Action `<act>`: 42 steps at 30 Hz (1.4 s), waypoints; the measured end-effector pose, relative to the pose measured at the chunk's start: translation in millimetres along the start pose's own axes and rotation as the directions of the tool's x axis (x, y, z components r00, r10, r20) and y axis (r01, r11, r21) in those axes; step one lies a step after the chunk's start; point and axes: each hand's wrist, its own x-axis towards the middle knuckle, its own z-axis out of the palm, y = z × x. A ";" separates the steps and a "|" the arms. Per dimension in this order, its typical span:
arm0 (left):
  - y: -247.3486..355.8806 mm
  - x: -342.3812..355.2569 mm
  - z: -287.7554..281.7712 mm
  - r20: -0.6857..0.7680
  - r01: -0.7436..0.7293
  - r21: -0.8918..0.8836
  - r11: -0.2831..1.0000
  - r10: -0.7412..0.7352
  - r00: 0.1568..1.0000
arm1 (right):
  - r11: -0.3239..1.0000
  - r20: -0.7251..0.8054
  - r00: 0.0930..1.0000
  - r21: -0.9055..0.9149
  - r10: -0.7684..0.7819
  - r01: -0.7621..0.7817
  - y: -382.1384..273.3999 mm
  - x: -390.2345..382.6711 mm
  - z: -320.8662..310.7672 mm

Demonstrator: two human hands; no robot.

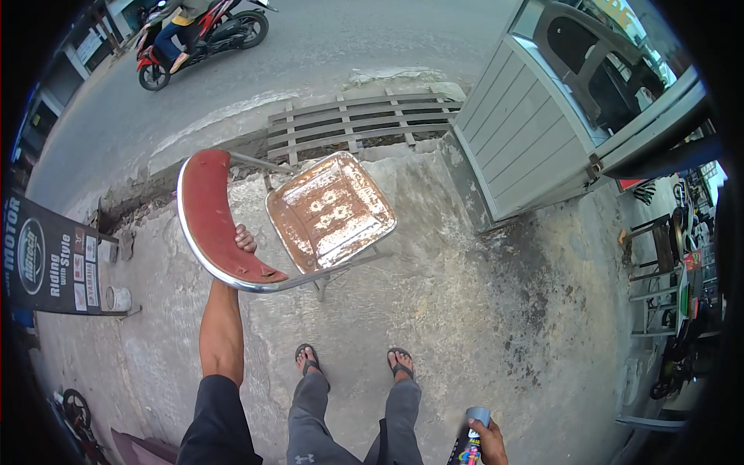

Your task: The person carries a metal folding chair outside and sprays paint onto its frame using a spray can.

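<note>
A metal folding chair [332, 213] stands on the concrete ahead of me, its seat bare, rust-brown and flaking white. Its curved backrest has a worn red cover [208, 209] and a silver tube rim. My left hand [245, 239] reaches under the backrest, and its fingers curl over the inner edge. Low at the right, my right hand [490, 443] is wrapped around a dark spray can [468, 448] with a grey cap and colourful print. The can is well apart from the chair, and its lower part is cut off by the picture edge.
Behind the chair a slatted grate [364, 122] covers part of a roadside gutter. A rider on a red motorcycle [205, 39] is on the road. A pale panelled cabinet [527, 128] stands right; a dark banner [50, 260] and white tin [118, 298] are left. Dark stains [535, 302] mark the concrete.
</note>
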 end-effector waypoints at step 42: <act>-167.6 -134.2 183.3 -0.952 0.860 0.300 0.413 0.185 0.244 | 0.207 0.750 0.591 -0.554 -0.297 0.806 -71.4 -88.6 274.3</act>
